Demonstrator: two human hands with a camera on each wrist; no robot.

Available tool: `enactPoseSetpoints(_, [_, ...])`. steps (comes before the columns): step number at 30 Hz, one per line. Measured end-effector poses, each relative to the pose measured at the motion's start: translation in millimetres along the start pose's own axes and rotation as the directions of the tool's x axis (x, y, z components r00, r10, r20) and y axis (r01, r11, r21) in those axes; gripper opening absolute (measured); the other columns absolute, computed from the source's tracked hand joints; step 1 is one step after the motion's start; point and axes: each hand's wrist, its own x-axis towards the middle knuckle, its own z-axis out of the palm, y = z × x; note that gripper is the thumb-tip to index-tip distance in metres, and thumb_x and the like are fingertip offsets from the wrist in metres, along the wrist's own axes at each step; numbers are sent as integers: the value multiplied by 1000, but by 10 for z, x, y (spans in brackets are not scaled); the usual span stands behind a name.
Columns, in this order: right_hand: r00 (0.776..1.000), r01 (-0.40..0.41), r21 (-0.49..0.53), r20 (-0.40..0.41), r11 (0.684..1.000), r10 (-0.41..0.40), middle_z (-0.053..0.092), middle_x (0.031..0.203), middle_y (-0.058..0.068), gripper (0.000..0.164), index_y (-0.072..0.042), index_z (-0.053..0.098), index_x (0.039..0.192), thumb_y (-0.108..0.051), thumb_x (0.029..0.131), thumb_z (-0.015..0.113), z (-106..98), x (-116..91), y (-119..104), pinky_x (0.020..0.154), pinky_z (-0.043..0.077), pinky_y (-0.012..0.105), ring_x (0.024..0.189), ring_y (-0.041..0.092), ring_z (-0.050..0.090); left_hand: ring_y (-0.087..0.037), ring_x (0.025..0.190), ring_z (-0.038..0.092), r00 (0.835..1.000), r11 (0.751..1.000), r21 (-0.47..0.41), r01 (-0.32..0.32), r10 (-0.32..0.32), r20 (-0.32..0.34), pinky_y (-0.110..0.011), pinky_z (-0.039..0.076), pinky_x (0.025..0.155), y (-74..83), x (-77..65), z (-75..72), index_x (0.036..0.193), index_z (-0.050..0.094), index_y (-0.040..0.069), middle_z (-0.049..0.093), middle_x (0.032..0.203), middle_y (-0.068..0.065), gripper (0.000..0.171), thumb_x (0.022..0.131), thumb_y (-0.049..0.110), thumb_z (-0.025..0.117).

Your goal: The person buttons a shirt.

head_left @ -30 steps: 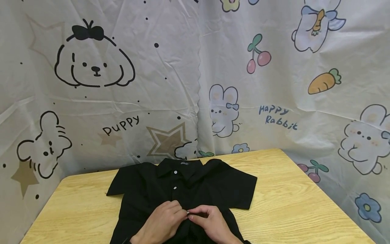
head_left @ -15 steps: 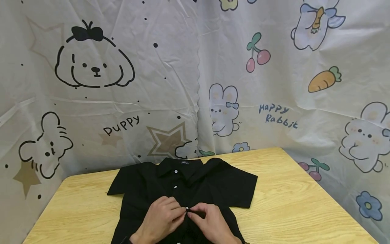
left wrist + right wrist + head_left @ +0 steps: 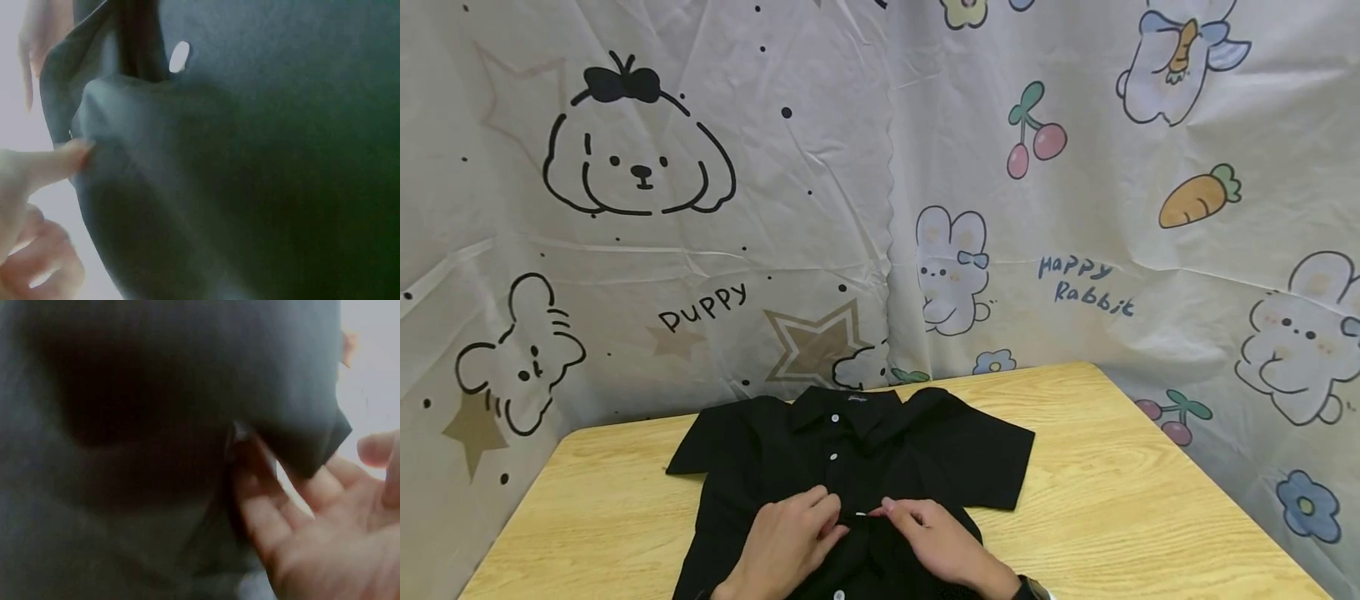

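A black short-sleeved shirt [image 3: 917, 458] lies front up on the table, collar toward the back. Small white buttons run down its front, one below the collar [image 3: 833, 457]. Another button [image 3: 861, 514], seen edge-on, sits between the two hands. My left hand [image 3: 786, 533] pinches the front edge of the shirt; in the left wrist view the thumb tip meets the raised cloth near a white button [image 3: 179, 57]. My right hand [image 3: 936, 537] has its fingers under the lifted flap, thumb raised apart from the cloth, as the right wrist view shows. Some fingertips are hidden by fabric.
The light wood table [image 3: 1112, 483] extends on both sides of the shirt. Behind it hangs a white curtain [image 3: 820, 208] with printed puppies, rabbits and carrots. A dark band [image 3: 1030, 588] circles the right wrist.
The right thumb has lifted off the cloth and the right hand has shifted slightly right. The fingertips of both hands have moved apart, and the button between them now appears edge-on.
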Motion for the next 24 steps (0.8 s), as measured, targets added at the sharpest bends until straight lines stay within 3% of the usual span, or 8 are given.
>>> enactPoseSetpoints(2, [994,15,25,104,1000,-17,65,112,-8,40,-17,71,112,-31,105,34,-46,-6,55,89,44,26,104,7,57,1,55,32,988,998,-50,35,-27,154,-18,28,48,-17,-43,-50,66,45,24,32,66,16,38,74,22,82])
enactPoseSetpoints(5, [964,67,-52,259,996,-51,61,122,-5,39,-16,68,118,-29,105,33,-91,4,153,102,36,36,117,11,52,-3,67,43,933,993,-87,77,-42,357,-22,37,53,-81,-106,-72,78,60,23,46,78,13,20,77,28,80])
enactPoseSetpoints(7, [945,104,-179,325,978,-41,54,133,-5,39,-20,65,124,-36,104,35,-120,27,203,108,25,49,128,16,43,-11,81,51,897,990,-83,113,-66,437,-28,45,59,-126,-132,-57,95,67,20,57,97,7,24,78,33,78])
enactPoseSetpoints(10, [932,124,-365,363,923,18,41,146,-3,44,-28,57,134,-46,103,32,-174,93,273,106,13,63,138,26,27,-26,105,55,853,984,-69,166,-108,511,-41,51,74,-186,-140,-29,116,67,18,57,123,-7,42,81,40,74])
enactPoseSetpoints(13, [933,82,-468,347,880,98,31,152,0,50,-30,48,141,-50,103,22,-249,198,328,106,9,63,141,30,19,-38,118,50,815,975,-41,217,-158,557,-51,46,87,-243,-106,6,126,64,16,51,134,-17,53,82,46,70])
enactPoseSetpoints(15, [940,61,-497,320,866,117,29,153,1,54,-30,46,143,-50,103,16,-300,276,359,106,9,62,141,32,17,-43,121,46,801,969,-26,244,-186,569,-56,43,90,-262,-76,36,129,61,13,48,136,-21,59,83,48,69])
enactPoseSetpoints(18, [951,65,-530,291,846,109,28,154,4,52,-28,45,144,-47,104,17,-357,384,388,107,11,61,141,34,17,-47,122,43,796,963,10,269,-228,561,-62,43,85,-262,-26,81,131,59,12,46,137,-24,63,82,50,69])
enactPoseSetpoints(24, [961,86,-624,259,776,101,27,154,7,52,-25,41,146,-48,100,41,-379,552,419,106,15,61,140,36,19,-53,119,41,787,940,91,330,-327,524,-65,43,80,-267,101,132,131,59,13,46,136,-24,66,80,53,70])
